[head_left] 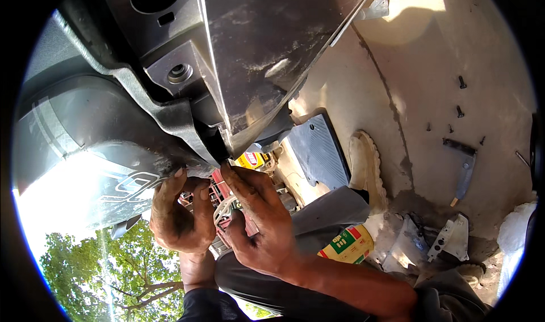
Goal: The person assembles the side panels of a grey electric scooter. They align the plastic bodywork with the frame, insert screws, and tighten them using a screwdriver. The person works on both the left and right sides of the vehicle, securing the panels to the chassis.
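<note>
A dark plastic body panel (272,44) with scuffs hangs above my hands, tapering to a lower corner. Beside it runs a black curved trim edge (153,115), next to a glossy dark painted panel (102,123) with white outline graphics. My left hand (184,214) has its fingers curled at the underside of the painted panel; what lies between them is hidden. Fingertips of my right hand (261,220) reach up to the corner where trim and plastic panel meet, its thumb apart below. A pale cable loop (223,209) shows between the hands.
Several black bolts (460,112) and a metal bracket (462,171) lie on the concrete at right. A ribbed dark mat-like plate (321,151) stands beyond a beige boot (363,168). A yellow, red and green container (349,243) sits near my leg; metal parts (451,237) lie farther right.
</note>
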Demonstrator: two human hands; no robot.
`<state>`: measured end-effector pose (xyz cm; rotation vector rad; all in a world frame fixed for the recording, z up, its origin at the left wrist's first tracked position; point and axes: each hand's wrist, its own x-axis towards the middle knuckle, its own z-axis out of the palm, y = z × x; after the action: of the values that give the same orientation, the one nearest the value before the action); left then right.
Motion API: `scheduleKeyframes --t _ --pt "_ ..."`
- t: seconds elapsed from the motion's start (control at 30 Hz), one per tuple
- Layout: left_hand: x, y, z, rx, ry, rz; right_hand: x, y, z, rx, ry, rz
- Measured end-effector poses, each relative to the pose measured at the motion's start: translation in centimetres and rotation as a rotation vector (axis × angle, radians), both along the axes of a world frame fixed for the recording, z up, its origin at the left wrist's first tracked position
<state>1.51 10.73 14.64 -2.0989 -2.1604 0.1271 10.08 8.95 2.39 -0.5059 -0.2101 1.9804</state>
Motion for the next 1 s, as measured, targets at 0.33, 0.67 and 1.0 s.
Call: scheduleKeyframes --t 0.33,0.67,1.0 --pt "-3.5 -2.0 -3.0 0.036 0.428 -0.157 0.9 1.1 -6.5 0.333 -0.168 0.055" --pt "-2.3 -2.0 -3.6 0.075 0.536 -0.239 0.4 0.4 -5.4 0.380 -0.049 0.046" --pt "-1.4 -2.5 -3.5 0.037 0.503 -0.147 0.3 0.0 -3.1 0.214 0.171 0.215"
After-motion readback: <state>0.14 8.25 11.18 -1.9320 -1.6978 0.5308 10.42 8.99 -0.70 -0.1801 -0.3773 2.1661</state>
